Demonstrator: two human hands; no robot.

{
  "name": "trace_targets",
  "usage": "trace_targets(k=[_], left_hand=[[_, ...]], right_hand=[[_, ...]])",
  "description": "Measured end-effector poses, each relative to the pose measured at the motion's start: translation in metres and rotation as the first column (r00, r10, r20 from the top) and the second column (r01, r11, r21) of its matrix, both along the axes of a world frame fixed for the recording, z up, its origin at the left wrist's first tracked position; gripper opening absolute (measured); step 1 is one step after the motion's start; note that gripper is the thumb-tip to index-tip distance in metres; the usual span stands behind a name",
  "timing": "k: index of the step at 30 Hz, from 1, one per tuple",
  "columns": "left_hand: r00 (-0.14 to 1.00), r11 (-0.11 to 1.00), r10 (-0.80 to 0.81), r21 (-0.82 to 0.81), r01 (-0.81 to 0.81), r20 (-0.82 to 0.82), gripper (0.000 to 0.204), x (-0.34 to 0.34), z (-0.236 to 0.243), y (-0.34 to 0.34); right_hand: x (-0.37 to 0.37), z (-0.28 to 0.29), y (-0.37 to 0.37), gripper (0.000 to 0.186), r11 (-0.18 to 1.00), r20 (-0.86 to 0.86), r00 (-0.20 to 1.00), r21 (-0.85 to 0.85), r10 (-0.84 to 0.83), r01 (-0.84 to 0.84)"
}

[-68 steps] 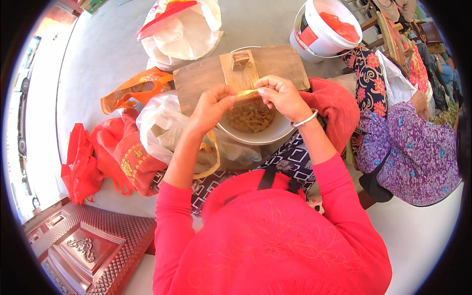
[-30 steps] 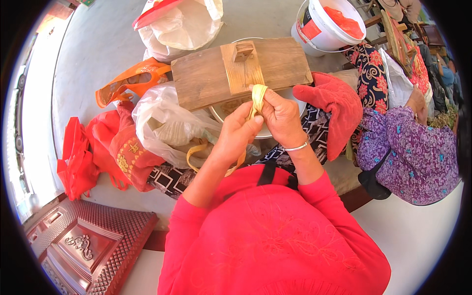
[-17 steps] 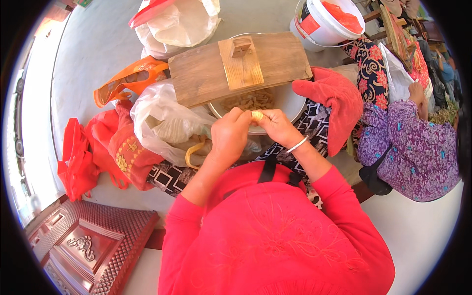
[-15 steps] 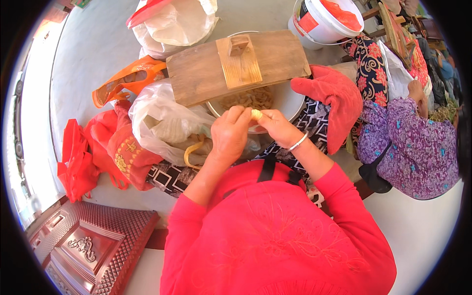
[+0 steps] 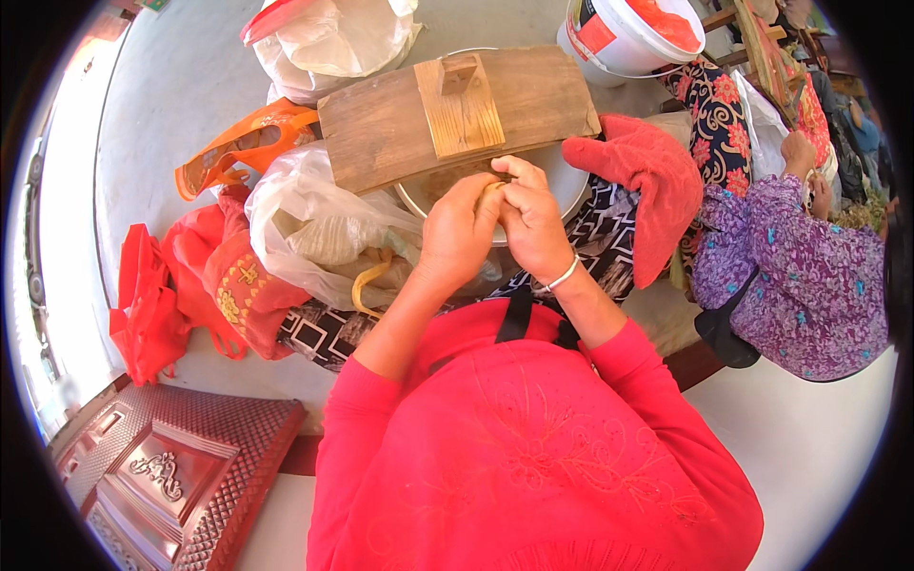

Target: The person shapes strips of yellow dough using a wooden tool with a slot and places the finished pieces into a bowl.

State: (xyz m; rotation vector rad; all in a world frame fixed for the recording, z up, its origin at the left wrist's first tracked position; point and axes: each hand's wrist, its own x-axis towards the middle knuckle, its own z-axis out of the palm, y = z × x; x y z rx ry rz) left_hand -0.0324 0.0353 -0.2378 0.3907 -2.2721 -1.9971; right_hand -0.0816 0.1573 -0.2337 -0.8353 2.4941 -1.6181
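Observation:
Both hands meet over the near edge of a pale metal basin (image 5: 566, 176). My left hand (image 5: 451, 233) is closed, its fingertips pinching a small yellowish piece (image 5: 493, 187) that is mostly hidden. From the other side my right hand (image 5: 535, 233), with a silver bangle on the wrist, grips the same piece, its forefinger raised. Across the basin lies a wooden board (image 5: 371, 128) with a lighter wood plate and block (image 5: 461, 107) fixed on it. Tan pieces in the basin are largely covered by my hands. A curved yellow strip (image 5: 367, 284) hangs at the clear plastic bag (image 5: 286, 205) beside my left forearm.
An orange bag (image 5: 214, 162) and red bags (image 5: 148, 305) lie on the left. Beyond the board stand a white sack (image 5: 333, 48) and a white bucket (image 5: 609, 52). A red cloth (image 5: 657, 190) is at right, near a person in a purple patterned garment (image 5: 800, 276).
My hands have drawn slightly up and closer together, and my right forefinger now lifts. Less of the yellow piece shows between my fingers. The view has shifted a little.

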Motion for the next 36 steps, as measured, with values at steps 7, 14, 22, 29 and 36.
trace_targets(k=[7,14,22,29,36], left_hand=[[0.933,0.753,-0.034,0.623,-0.213,0.359,0.026,0.022,0.015,0.01],[0.964,0.801,-0.086,-0.592,-0.084,-0.253,0.01,0.04,0.002,-0.022],[0.995,0.967,-0.099,-0.236,0.094,-0.011,0.01,0.012,0.014,-0.028],[0.997,0.981,-0.08,0.178,0.075,0.023,0.009,-0.019,0.015,-0.066],[0.999,0.986,-0.052,0.155,0.053,-0.006,0.011,-0.056,-0.012,-0.087]], right_hand=[[-0.013,0.005,-0.001,0.008,0.978,0.014,0.989,-0.149,-0.144,0.145],[-0.03,0.004,0.013,0.035,0.869,0.534,0.836,-0.468,0.13,0.164],[-0.057,0.034,0.013,0.015,0.925,0.821,0.459,-0.204,0.339,-0.319],[-0.076,0.021,0.007,0.009,0.966,0.662,0.711,-0.237,0.237,-0.102],[-0.095,-0.006,-0.017,0.009,0.995,0.291,0.953,-0.064,0.086,-0.071]])
